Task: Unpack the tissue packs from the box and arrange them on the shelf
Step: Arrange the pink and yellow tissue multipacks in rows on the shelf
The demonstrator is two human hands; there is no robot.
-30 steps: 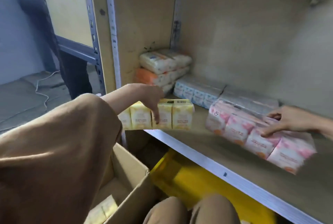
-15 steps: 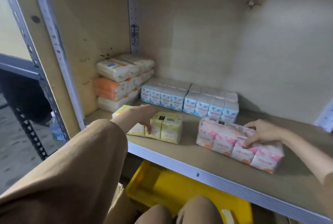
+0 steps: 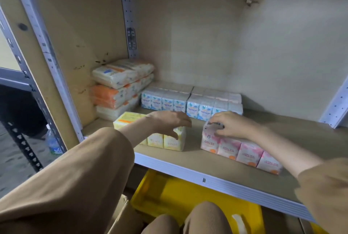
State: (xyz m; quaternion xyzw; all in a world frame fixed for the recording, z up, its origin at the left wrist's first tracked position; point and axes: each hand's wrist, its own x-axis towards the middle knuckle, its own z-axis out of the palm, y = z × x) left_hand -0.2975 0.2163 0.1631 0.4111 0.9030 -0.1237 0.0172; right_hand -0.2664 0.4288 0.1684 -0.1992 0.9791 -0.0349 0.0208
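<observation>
A yellow tissue pack point(image 3: 169, 140) lies on the wooden shelf point(image 3: 188, 160) near its front left. My left hand point(image 3: 169, 121) rests on top of it, fingers curled over its right end. A pink tissue pack point(image 3: 239, 150) lies to the right, angled toward the front edge. My right hand point(image 3: 228, 125) grips its left end from above. Behind both, two blue tissue packs point(image 3: 190, 102) stand side by side in a row. A stack of white and orange packs point(image 3: 120, 87) fills the back left corner. A corner of the cardboard box point(image 3: 124, 213) shows at the bottom.
A yellow plastic bin point(image 3: 180, 194) sits below the shelf. The shelf's metal front rail point(image 3: 216, 181) runs diagonally, with uprights at left point(image 3: 54, 75) and far right point(image 3: 337, 104). A water bottle point(image 3: 52, 143) stands on the floor at left. My knees point(image 3: 188, 220) are at the bottom.
The view swung right and closer to the shelf. My right hand slid from the pink pack's right part to its left end. My left hand stayed on the yellow pack.
</observation>
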